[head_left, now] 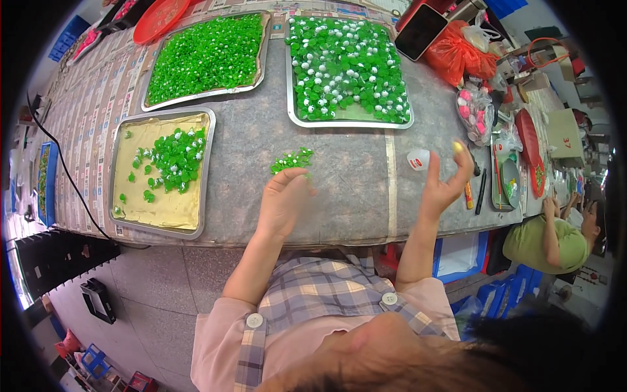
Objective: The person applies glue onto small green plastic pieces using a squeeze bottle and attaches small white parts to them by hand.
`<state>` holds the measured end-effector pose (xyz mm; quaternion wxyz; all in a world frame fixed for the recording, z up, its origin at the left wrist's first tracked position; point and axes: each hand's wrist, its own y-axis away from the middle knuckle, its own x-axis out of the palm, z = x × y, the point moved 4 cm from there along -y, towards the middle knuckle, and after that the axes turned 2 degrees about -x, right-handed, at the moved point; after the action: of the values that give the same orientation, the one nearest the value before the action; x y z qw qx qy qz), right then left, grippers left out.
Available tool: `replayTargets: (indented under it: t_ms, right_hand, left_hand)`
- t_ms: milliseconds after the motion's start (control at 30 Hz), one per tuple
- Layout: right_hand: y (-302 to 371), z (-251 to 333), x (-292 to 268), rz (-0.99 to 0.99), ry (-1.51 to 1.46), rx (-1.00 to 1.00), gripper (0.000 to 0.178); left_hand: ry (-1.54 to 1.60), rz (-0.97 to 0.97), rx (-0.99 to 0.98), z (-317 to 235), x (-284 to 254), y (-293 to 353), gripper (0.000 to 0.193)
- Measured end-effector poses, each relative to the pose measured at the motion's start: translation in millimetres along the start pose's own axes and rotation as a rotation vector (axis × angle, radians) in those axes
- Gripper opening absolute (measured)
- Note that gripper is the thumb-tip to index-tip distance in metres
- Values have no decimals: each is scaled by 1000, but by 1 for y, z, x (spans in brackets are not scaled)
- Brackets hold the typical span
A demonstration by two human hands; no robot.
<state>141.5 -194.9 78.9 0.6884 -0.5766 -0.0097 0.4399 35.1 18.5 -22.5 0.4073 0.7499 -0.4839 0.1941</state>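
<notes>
My left hand is over the grey table covering, its fingers curled together and partly blurred. Whatever lies between them, if anything, is hidden. Just beyond its fingertips sits a little heap of small green pieces with white dots. My right hand is raised with thumb and fingers apart, and nothing shows between them. A yellow covering sits on one of its fingertips. Close to that thumb is a small white pot with a red mark. On the left, a metal tray holds loose green clover-like pieces with white balls.
Two fuller trays stand at the back: one of small green pieces, one of green pieces with white balls. To the right are a phone, a red plastic bag, pens and a co-worker in a green top.
</notes>
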Motion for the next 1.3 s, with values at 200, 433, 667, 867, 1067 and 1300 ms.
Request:
replayTargets:
  t_ms: [200, 433, 667, 867, 1067, 1300]
  right_hand:
    - [-11, 37, 110, 621, -390, -296, 17]
    - [-2, 32, 151, 793, -261, -272, 18]
    - [46, 61, 84, 1005, -1316, 711, 20]
    - [85, 66, 69, 882, -1413, 931, 18]
    - [97, 68, 68, 813, -1451, 1047, 18]
    - [99, 68, 64, 838, -1404, 1055, 19]
  left_hand:
    - [11, 3, 8, -1, 2, 6, 9]
    - [41, -32, 35, -7, -10, 9, 9]
    - [83, 124, 10, 0, -3, 2, 11]
    - [76, 184, -11, 3, 10, 3, 11]
    - [82, 193, 23, 5, 9, 4, 11]
    - [80, 107, -3, 6, 11, 8, 10]
